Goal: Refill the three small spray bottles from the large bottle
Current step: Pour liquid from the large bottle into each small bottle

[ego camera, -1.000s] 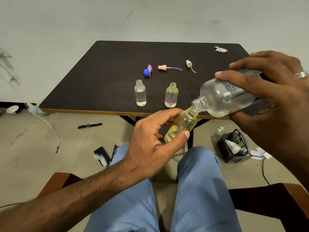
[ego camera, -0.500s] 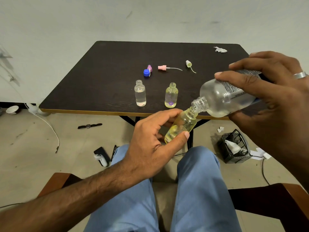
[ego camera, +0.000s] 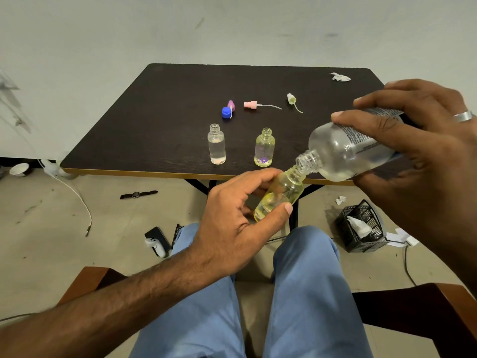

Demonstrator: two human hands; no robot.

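Left hand (ego camera: pixel 232 215) grips a small yellow-tinted bottle (ego camera: pixel 280 195), tilted, at frame centre above the lap. Right hand (ego camera: pixel 418 161) holds the large clear bottle (ego camera: pixel 343 153) tipped down-left, its open neck touching the small bottle's mouth. On the dark table (ego camera: pixel 160 120): a clear small bottle (ego camera: pixel 216 144) and a yellow small bottle (ego camera: pixel 264 148), both upright and uncapped, near the front edge. Behind them lie a blue cap (ego camera: pixel 226 112), a purple cap (ego camera: pixel 231 105), a pink spray head (ego camera: pixel 251 104) and a pale spray head (ego camera: pixel 291 98). Crumpled tissue (ego camera: pixel 340 77) at upper right.
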